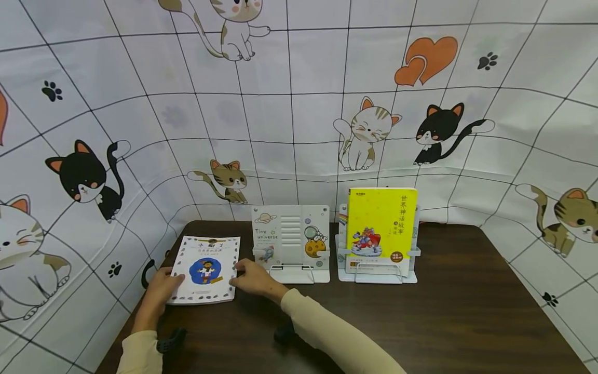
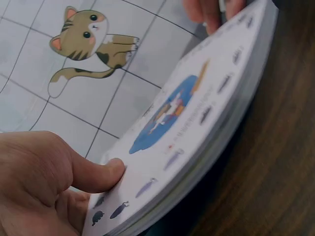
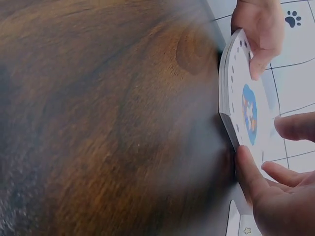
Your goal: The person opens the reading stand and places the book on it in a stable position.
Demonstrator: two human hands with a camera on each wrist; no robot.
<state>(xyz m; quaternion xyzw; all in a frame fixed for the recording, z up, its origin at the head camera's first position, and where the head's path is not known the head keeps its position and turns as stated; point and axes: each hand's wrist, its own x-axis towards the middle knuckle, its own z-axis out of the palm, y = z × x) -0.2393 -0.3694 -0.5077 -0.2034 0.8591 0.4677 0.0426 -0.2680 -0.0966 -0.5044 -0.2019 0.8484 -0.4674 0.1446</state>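
A white book [image 1: 205,270] with a blue oval picture and small dark figures round its border lies face up at the table's left. My left hand [image 1: 161,291] grips its left side; the thumb [image 2: 101,174] presses on the cover while the fingers go underneath, mostly hidden. At the opposite edge is my right hand [image 1: 257,280]. One of its digits [image 3: 248,169] touches the book's side, and the others are extended and spread, one raised apart from the cover. The page edges [image 2: 221,142] show as a thick layered block above a dark shadow.
A white book stand [image 1: 289,234] printed with planets stands just right of the book. Beside it, a second stand [image 1: 343,259] props up a yellow book [image 1: 380,223]. The dark wooden table [image 1: 458,311] meets a cat-patterned cloth [image 1: 313,119] at its back and sides.
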